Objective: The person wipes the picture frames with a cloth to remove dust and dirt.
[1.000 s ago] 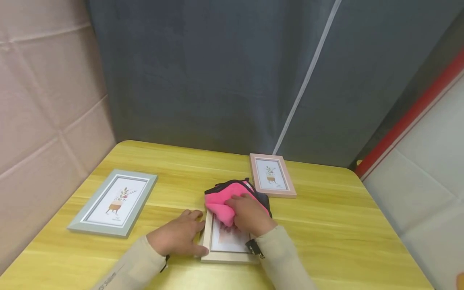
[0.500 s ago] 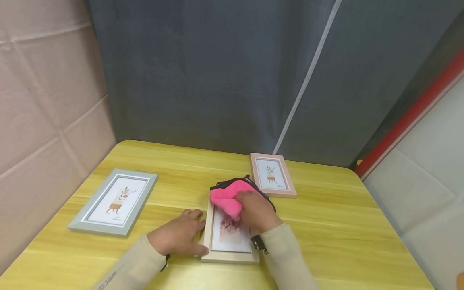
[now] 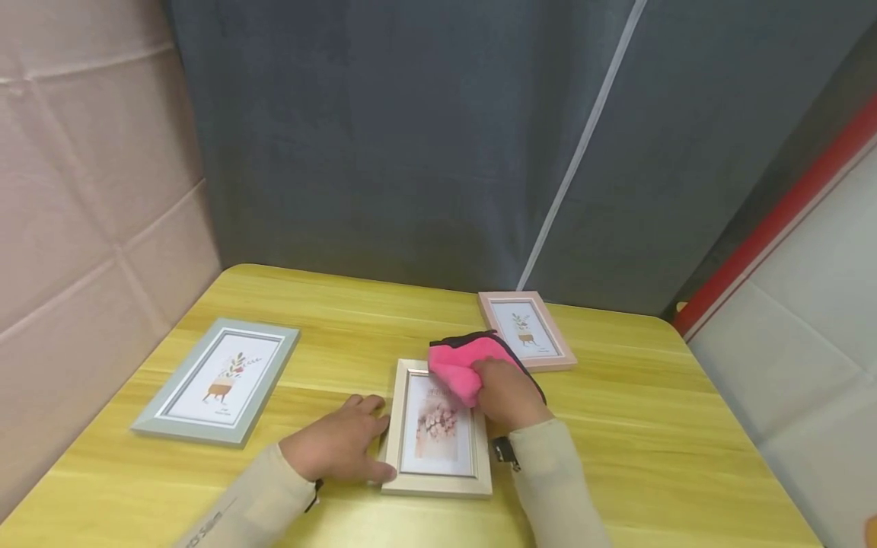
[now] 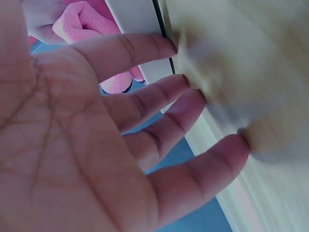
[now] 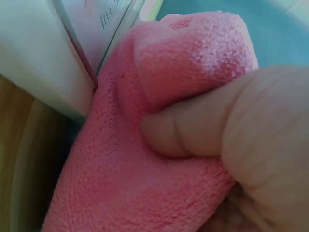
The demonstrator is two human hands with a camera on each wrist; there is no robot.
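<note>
A cream picture frame [image 3: 436,485] with a pink blossom print lies flat on the table in the head view. My left hand [image 3: 336,441] rests at its left side, thumb on the lower left corner; in the left wrist view its fingers [image 4: 186,186] are spread, fingertips at the wooden tabletop. My right hand [image 3: 510,394] grips a pink cloth [image 3: 455,365] with dark edging over the frame's upper right corner. The right wrist view shows the thumb [image 5: 178,130] pressed into the folded fluffy cloth, which meets the frame's side. The hand hides the other fingers.
A pink picture frame [image 3: 565,354] lies at the back, right behind the cloth. A grey-green picture frame [image 3: 236,434] lies to the left. Dark curtain [image 3: 384,152] hangs along the table's back edge, and a pale wall covering [image 3: 89,213] stands on the left.
My right hand has moved right with the cloth, uncovering most of the blossom print. The pink frame at the back has shifted slightly right and turned. My left hand has stayed in place.
</note>
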